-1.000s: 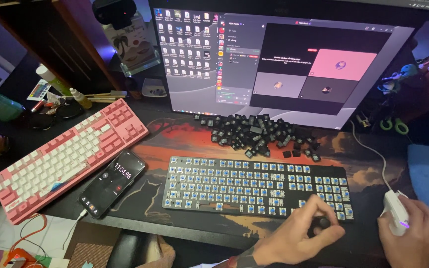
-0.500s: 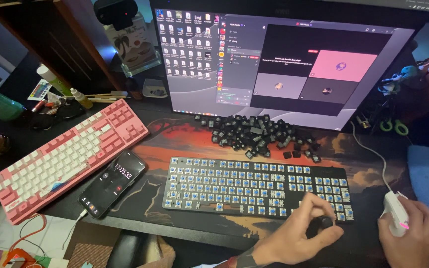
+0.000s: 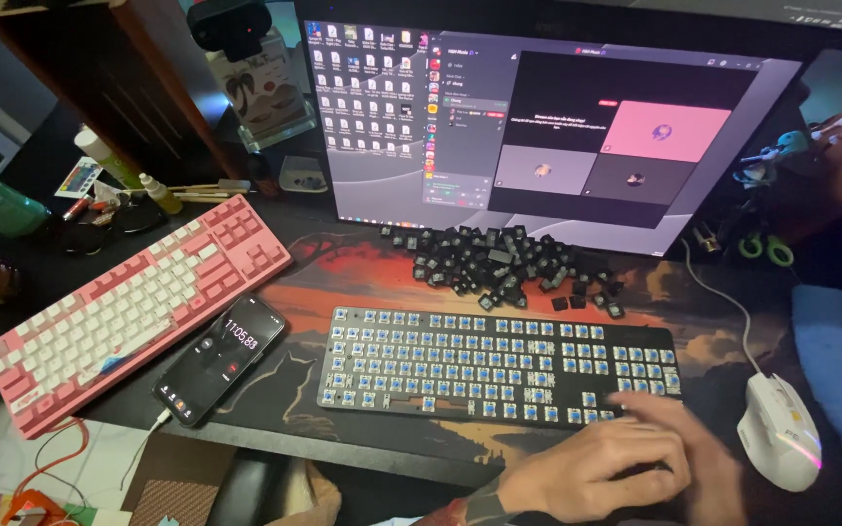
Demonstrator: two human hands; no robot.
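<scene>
The head view looks down on a dark desk (image 3: 363,450) covered by a red and orange desk mat (image 3: 343,282). On the mat lies a black keyboard (image 3: 499,365) stripped of its keycaps, its blue switches bare. The left hand (image 3: 596,472) lies over the keyboard's lower right corner, fingers curled down onto the switches there; its grip is loose and I cannot tell whether it holds anything. The right hand (image 3: 699,458) sits just behind it, mostly hidden, fingertips resting flat on the same corner with nothing visibly in its grip. Just beside it to the right stands a white mouse (image 3: 782,432), untouched. A heap of black keycaps (image 3: 504,263) lies beyond the keyboard, below the lit monitor (image 3: 538,127). To the left a phone (image 3: 221,358) lies face up with its screen lit, between the black keyboard and a pink and white keyboard (image 3: 133,307) set at a slant
</scene>
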